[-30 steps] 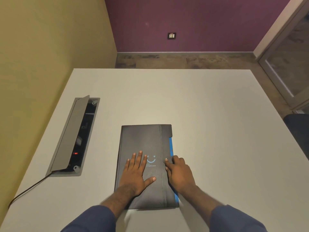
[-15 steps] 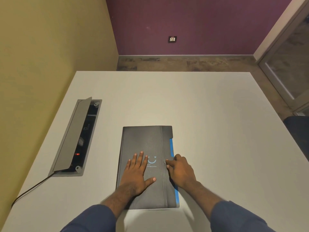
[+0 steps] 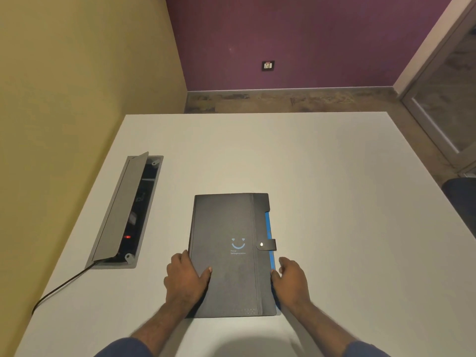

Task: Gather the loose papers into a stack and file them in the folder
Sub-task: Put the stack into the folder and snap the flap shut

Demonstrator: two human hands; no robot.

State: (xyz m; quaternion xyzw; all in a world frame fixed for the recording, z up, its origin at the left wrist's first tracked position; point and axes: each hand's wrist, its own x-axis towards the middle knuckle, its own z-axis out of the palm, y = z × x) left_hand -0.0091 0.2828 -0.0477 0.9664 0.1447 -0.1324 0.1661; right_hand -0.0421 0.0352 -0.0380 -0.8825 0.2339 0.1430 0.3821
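A white tabletop (image 3: 322, 176) fills most of the view, set into a corner where a yellow wall meets a purple one with a small wall socket (image 3: 268, 65) low on it. Sunk into the tabletop at the left is a grey cable box (image 3: 123, 215), its lid tilted up and a red light glowing inside; a black cable (image 3: 61, 287) runs from its near end toward the tabletop's edge. Near the middle of the near half lies the black folder (image 3: 229, 253), closed and flat, with a blue smiley printed on its cover and a blue edge showing along its right side. A strap tab (image 3: 266, 245) with a metal snap sits fastened over that right edge. No loose papers lie outside it. The left hand (image 3: 186, 278) rests at the folder's left edge, thumb lying on the cover, fingers curled down along the side. The right hand (image 3: 291, 282) rests against the folder's lower right edge, fingers loosely apart; whether they grip the edge cannot be told. Blue sleeves show at the bottom.
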